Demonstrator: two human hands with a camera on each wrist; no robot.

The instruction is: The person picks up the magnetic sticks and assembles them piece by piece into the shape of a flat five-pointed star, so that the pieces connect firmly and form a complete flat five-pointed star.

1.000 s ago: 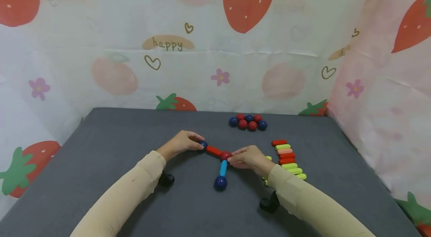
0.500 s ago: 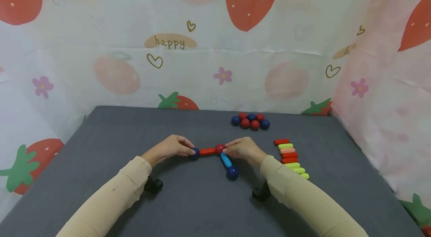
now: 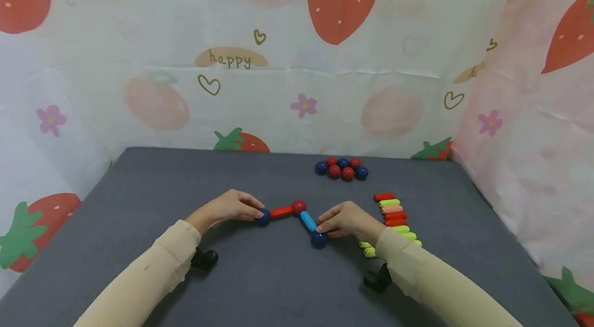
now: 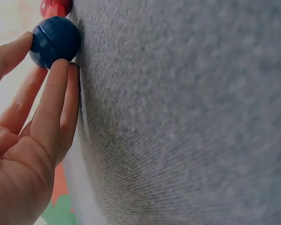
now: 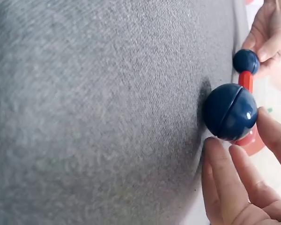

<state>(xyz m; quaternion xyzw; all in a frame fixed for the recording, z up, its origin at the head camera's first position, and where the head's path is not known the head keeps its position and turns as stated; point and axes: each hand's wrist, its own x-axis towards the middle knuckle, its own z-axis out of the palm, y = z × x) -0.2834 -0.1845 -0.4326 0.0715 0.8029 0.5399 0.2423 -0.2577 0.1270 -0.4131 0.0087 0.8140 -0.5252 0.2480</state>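
Note:
A chain of balls and rods lies on the grey table. A dark blue ball (image 3: 262, 217) forms its left end, joined by a red rod (image 3: 281, 212) to a red ball (image 3: 299, 207). From there a light blue rod (image 3: 308, 221) slants nearer to a second dark blue ball (image 3: 318, 240). My left hand (image 3: 230, 209) pinches the left ball between thumb and fingertips, as the left wrist view (image 4: 55, 42) also has it. With thumb and fingers my right hand (image 3: 351, 221) holds the other blue ball (image 5: 230, 112), right where the light blue rod meets it.
Several loose red and blue balls (image 3: 347, 173) cluster near the table's back edge. To the right, short red, pink and yellow-green rods (image 3: 396, 222) lie in a row, partly behind my right forearm. A strawberry-print cloth (image 3: 287, 69) hangs behind the table (image 3: 260, 285).
My left hand has shifted left and nearer with its ball, swinging the chain round. My right hand has let go of the red ball and taken the blue ball on the light blue rod.

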